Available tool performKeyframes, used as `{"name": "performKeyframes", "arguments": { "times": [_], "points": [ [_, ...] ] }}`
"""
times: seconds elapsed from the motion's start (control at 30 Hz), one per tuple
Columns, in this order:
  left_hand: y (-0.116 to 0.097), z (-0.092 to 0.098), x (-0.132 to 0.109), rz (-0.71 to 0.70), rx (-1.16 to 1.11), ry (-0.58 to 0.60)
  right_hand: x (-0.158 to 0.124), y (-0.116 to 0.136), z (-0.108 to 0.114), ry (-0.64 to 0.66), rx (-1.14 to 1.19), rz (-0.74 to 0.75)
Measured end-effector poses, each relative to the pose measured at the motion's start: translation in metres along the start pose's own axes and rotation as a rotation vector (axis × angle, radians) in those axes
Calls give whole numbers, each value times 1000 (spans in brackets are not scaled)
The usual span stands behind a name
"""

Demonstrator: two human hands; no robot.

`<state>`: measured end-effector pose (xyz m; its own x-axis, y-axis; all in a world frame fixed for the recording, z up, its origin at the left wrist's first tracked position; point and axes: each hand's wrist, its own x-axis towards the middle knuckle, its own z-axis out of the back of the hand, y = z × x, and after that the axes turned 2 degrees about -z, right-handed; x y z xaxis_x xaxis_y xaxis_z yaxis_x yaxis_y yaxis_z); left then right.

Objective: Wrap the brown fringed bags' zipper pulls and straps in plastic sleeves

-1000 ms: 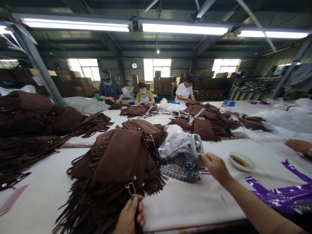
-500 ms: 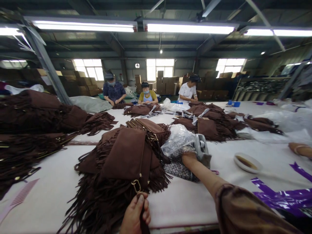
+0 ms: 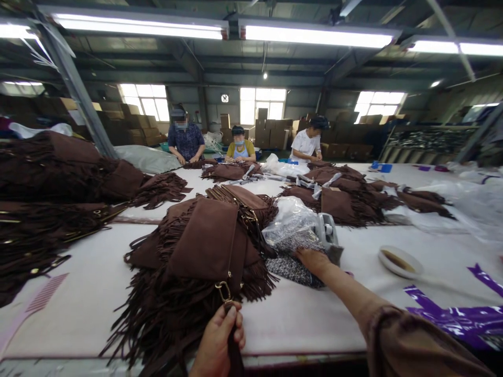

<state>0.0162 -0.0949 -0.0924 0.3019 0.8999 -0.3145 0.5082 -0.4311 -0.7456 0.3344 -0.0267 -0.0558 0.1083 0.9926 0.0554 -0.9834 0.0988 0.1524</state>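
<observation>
Left hand [image 3: 218,340] has not budged: its grip stays pressed together around the dark strap [image 3: 234,360], thumb on top, just below the gold clasp [image 3: 223,291], and that keeps the brown fringed bag [image 3: 204,246] lying flat straight beyond the knuckles. The change is all on the other side. A second ago the right hand [image 3: 312,259] hovered open near the white tool [image 3: 328,230]; half a second ago it plunged deep past it, hidden from view; now it is back in sight, resting on the patterned cloth [image 3: 291,268], up and to the right of the strap grip. So, as I judge it, one hand anchors the bag while the other has left the tool for the cloth. Whether those right fingers are spread or pinching the fabric, I cannot tell, as they sink into the folds. The forearm runs long and nearly straight across the surface [image 3: 294,319], sleeve bunched near the camera. Just past that hand sits the crumpled plastic bag [image 3: 291,217]; well off to its right, a shallow dish [image 3: 400,262] and purple strips [image 3: 451,314].
</observation>
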Motion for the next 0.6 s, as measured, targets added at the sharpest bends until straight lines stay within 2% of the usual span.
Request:
{"name": "performKeyframes", "arguments": {
  "times": [0.1,0.17,0.23,0.33,0.4,0.47,0.6],
  "points": [
    [-2,1,-7,72,10,52,-38,7,2,-25,99,165],
    [-2,1,-13,110,13,79,-67,23,1,-54,347,275],
    [-3,-2,-18,130,6,75,-95,46,-2,4,673,251],
    [-6,-8,-22,166,-20,77,-123,87,-10,212,1008,115],
    [-9,-12,-23,202,-11,151,-130,108,-16,280,1096,81],
    [-10,-14,-24,194,63,181,-129,121,-20,261,1074,100],
    [-5,-12,-25,40,272,-9,-117,124,-22,217,997,225]
  ]
}}
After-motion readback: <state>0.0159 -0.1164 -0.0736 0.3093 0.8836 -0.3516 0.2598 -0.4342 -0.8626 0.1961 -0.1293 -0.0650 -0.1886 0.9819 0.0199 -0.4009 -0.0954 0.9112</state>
